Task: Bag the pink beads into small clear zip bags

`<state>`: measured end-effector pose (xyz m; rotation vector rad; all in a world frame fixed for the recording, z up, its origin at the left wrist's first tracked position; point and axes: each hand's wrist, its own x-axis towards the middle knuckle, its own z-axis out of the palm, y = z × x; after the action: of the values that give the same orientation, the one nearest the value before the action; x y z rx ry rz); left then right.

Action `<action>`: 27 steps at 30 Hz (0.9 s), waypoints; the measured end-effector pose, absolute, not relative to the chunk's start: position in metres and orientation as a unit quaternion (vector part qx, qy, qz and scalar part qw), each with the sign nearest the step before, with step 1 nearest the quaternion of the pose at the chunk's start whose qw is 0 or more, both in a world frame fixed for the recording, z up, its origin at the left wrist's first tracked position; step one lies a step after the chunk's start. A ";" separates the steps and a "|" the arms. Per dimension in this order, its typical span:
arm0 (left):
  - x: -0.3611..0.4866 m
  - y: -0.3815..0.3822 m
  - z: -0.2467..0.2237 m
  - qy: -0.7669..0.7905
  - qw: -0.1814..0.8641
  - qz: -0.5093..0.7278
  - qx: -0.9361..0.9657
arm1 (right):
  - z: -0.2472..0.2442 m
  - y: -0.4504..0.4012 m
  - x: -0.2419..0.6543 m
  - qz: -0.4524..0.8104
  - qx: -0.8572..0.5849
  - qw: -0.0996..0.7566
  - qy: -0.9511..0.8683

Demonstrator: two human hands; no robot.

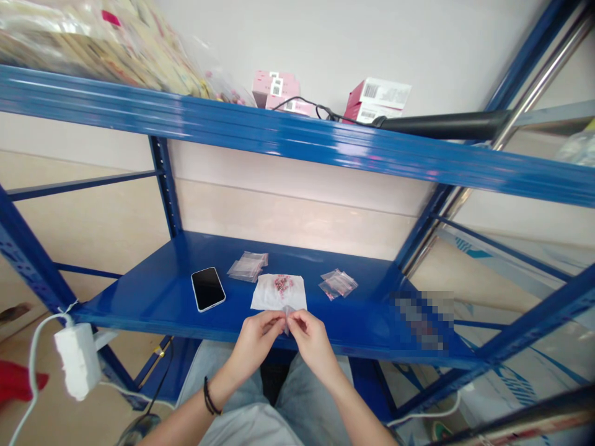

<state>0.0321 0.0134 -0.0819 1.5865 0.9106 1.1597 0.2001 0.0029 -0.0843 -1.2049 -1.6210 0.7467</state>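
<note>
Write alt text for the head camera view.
A person's left hand and right hand pinch a small clear bag near the front edge of a blue shelf. Beyond them, a white sheet bears small pink and dark pieces, with clear packets and a phone to its left, more packets to its right.

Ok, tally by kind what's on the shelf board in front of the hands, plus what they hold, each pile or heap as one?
Phone: 1
White sheet: 1
Bead heap: 1
Small-bag piles (left pile, right pile): 2
Held bag, between left hand and right hand: 1
Total: 6
Pixelated patch not counted: unreadable.
</note>
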 end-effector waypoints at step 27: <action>0.038 0.006 -0.080 0.419 0.352 0.406 0.732 | -0.082 -0.004 0.194 0.314 -0.511 0.449 -0.662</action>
<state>0.0382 0.0058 -0.0802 1.8951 1.0843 1.0499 0.1939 -0.0035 -0.0824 -1.2644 -1.6371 0.7775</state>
